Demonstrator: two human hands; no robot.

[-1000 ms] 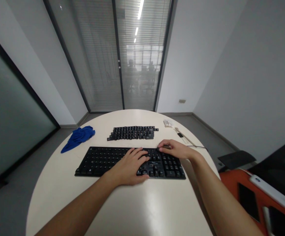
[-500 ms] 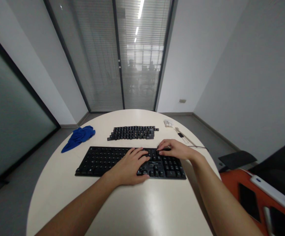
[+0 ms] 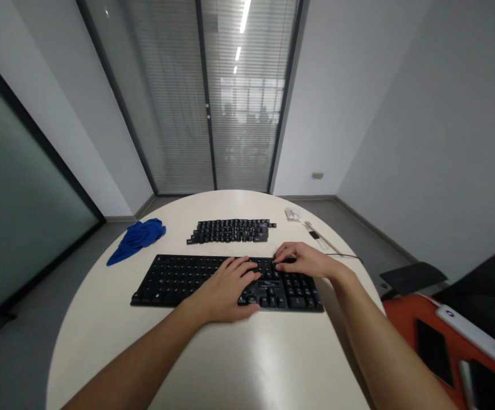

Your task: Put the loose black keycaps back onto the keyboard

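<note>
A black full-size keyboard (image 3: 179,279) lies across the white round table. Its left part shows small pale spots in rows where keycaps are off, while the right end still has keycaps on. My left hand (image 3: 226,287) rests flat over the middle of the keyboard, fingers spread, thumb near the front edge. At the upper right part of the keyboard is my right hand (image 3: 301,259), its thumb and index finger bent together around something small and dark at the keys. What sits between those fingertips is too small to make out. Behind the keyboard, loose black keycaps (image 3: 232,230) stand in tight rows.
A crumpled blue cloth (image 3: 139,238) lies at the left. Toward the right rear are a small clear plastic bag (image 3: 292,214), a wire tool with a black grip (image 3: 314,234) and a thin stick. A cable (image 3: 343,255) crosses the table's right edge. Phones (image 3: 434,350) lie on an orange seat.
Almost nothing differs. The fingers of my right hand have shifted very slightly at the keys; my left hand stays where it was.
</note>
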